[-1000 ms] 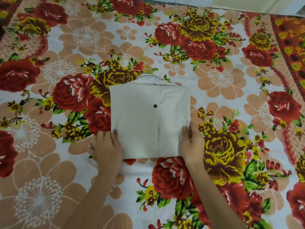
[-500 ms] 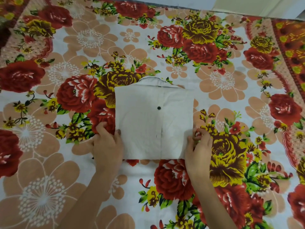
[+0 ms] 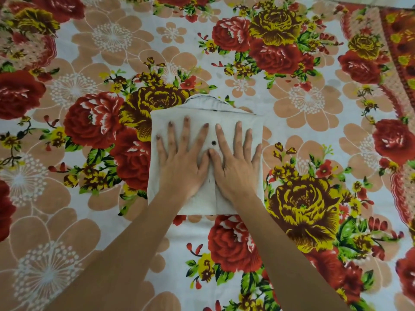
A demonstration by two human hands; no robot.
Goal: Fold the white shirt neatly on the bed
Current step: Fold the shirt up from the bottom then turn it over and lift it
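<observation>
The white shirt [image 3: 224,118] lies folded into a compact rectangle in the middle of the bed, its collar peeking out at the far edge and one dark button showing on top. My left hand [image 3: 182,162] rests flat on the left half of the shirt, fingers spread. Beside it, my right hand [image 3: 234,162] lies flat on the right half, fingers spread too. The thumbs nearly touch just below the button. Neither hand holds anything.
The bed is covered by a floral sheet [image 3: 303,108] with red, yellow and peach flowers, stretching out on all sides of the shirt. A red patterned border [image 3: 402,41] runs along the far right edge.
Both hands have left the shirt's lower corners and moved up onto its top, where they now lie flat and spread. The camera has come closer to the bed.
</observation>
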